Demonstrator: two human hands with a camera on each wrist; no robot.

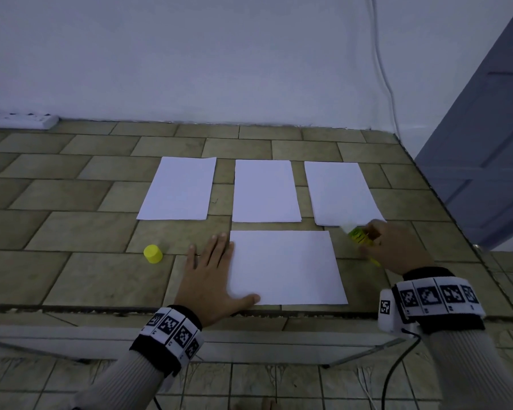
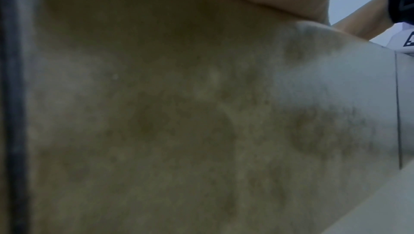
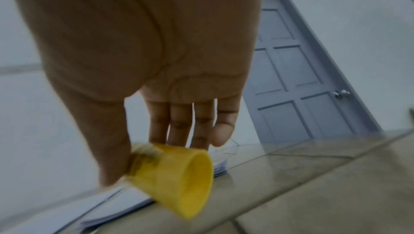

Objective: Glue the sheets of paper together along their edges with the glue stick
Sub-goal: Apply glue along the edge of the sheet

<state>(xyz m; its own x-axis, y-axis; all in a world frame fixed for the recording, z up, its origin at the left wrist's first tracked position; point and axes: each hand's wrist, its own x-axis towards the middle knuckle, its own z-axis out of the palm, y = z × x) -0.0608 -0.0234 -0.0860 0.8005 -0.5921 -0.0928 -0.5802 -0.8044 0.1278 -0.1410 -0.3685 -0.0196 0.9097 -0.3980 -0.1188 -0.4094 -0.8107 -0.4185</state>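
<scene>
Three white paper stacks lie in a row on the tiled table: left (image 1: 178, 187), middle (image 1: 265, 190), right (image 1: 341, 192). A single sheet (image 1: 286, 267) lies crosswise in front of them. My left hand (image 1: 211, 270) lies flat, fingers straight, on that sheet's left edge, thumb on its near corner. My right hand (image 1: 394, 247) grips the yellow glue stick (image 1: 358, 235), its white tip at the right stack's near corner. In the right wrist view the glue stick (image 3: 177, 177) sits between thumb and fingers, over the paper stack (image 3: 121, 202). The yellow cap (image 1: 153, 253) lies left of my left hand.
A white power strip (image 1: 21, 119) lies at the table's back left against the wall. A grey door (image 1: 483, 149) stands at the right, just past the table edge. A white cable (image 1: 382, 69) runs down the wall. The left wrist view is a blur of table surface (image 2: 179, 114).
</scene>
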